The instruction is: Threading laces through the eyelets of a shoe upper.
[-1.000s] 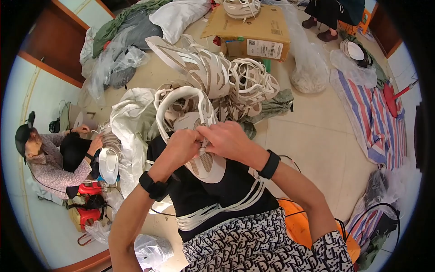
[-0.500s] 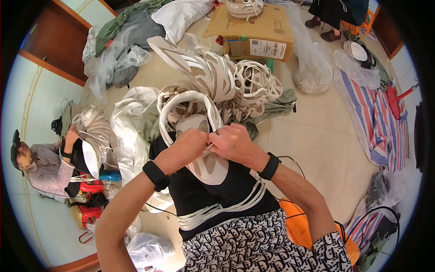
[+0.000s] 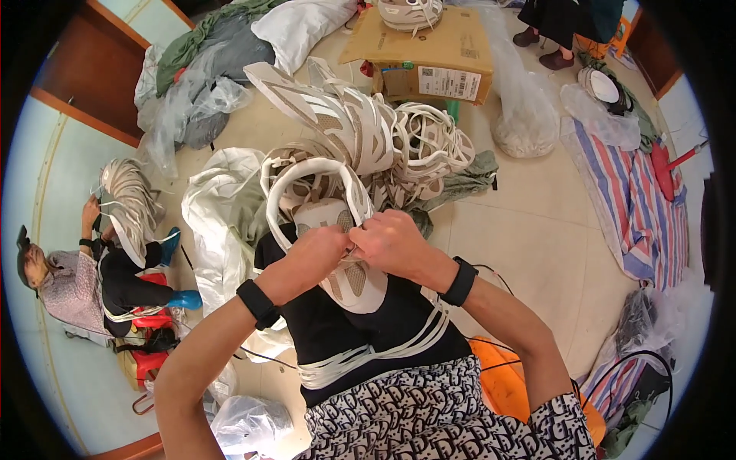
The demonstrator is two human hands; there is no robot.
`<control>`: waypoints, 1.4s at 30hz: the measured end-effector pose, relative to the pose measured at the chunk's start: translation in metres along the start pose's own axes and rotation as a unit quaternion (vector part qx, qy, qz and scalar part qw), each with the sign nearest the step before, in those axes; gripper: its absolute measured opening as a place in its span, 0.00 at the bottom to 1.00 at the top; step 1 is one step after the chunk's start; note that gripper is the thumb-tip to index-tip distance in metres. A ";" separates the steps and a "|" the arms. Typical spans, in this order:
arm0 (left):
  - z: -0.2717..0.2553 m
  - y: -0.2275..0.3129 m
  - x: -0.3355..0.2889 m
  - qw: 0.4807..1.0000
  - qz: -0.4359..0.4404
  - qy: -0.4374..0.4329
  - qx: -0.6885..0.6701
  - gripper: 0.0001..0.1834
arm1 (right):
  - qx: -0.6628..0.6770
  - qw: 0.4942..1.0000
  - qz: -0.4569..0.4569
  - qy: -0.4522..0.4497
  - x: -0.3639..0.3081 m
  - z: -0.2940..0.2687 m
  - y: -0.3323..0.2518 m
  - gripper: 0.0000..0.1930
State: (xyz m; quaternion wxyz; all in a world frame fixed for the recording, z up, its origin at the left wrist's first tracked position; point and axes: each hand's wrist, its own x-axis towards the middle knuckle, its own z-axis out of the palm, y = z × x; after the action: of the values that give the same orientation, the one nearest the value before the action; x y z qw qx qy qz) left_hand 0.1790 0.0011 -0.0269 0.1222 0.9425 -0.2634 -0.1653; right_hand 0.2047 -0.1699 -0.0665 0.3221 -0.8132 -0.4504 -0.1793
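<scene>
A beige and white shoe upper [image 3: 359, 293] lies on the black cloth [image 3: 322, 330] over my lap, its toe toward me and its padded collar away. My left hand [image 3: 322, 250] and my right hand [image 3: 391, 241] meet over its lacing opening. Both are closed, fingertips pinched together on the upper; any lace between them is too small to make out. White laces [image 3: 341, 374] lie in a bundle across the black cloth. Right beyond the collar rises a stack of similar shoe uppers [image 3: 360, 126], with loose laces tangled at its right side.
Left, a seated person [image 3: 73, 287] handles another stack of uppers [image 3: 130, 203]. A cardboard box [image 3: 429, 50] bearing uppers stands ahead; white sacking [image 3: 222, 203] lies left of my lap. Striped sheeting [image 3: 629, 207] covers floor at right. Another person's feet [image 3: 556, 60] show at far right.
My hands stay pinched at the lacing opening with only slight movement. The person at left has shifted their stack up and left, exposing their black-clad legs and blue footwear.
</scene>
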 end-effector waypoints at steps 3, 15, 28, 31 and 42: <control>0.000 -0.002 -0.001 1.000 0.017 -0.003 -0.011 0.05 | 0.036 0.999 0.004 0.009 0.001 0.001 0.002 0.08; -0.005 0.013 -0.032 0.963 -0.015 0.261 -0.072 0.11 | 0.128 0.986 0.101 -0.025 0.012 -0.004 -0.013 0.09; 0.011 0.026 -0.042 0.856 -0.118 0.421 -0.276 0.03 | 0.549 0.732 0.390 -0.103 0.020 0.011 -0.033 0.06; 0.017 0.028 -0.039 0.786 -0.158 0.452 -0.392 0.04 | 0.643 0.627 0.439 0.005 0.019 0.012 -0.035 0.04; 0.029 0.040 -0.026 0.638 -0.137 0.465 -0.599 0.09 | 0.653 0.616 0.441 0.020 0.028 0.025 -0.052 0.04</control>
State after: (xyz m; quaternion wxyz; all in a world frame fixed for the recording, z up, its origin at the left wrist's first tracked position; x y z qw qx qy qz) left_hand 0.1287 -0.0222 -0.0339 0.7419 0.6411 0.1164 0.1580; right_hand 0.1757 -0.1159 -0.0497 0.8171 -0.4856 -0.0299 0.3092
